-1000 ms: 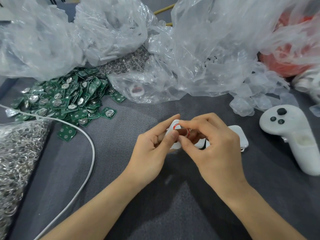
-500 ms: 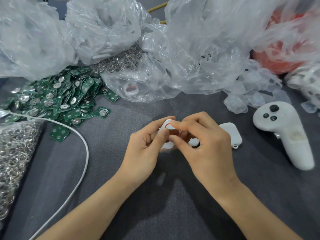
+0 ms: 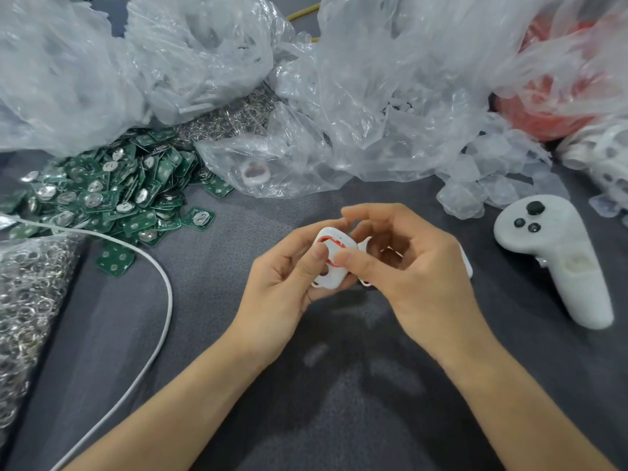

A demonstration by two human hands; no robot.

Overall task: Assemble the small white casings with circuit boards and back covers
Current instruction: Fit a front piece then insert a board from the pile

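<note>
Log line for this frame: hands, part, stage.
left hand: grips white casing | right hand: thumb on casing | circuit boards: piled left | stage: casing held above table

Looking like a small assembly workbench [image 3: 210, 317]: green circuit boards [image 3: 112, 195] piling up at 10 o'clock, bag of metal rings [image 3: 30, 300] sitting at 9, crumpled plastic bags [image 3: 373, 96] crowding 12.

Soft even overhead light; glare on plastic bags [image 3: 390, 96]; faint shadows under forearms; wide-angle bending at edges.
</note>
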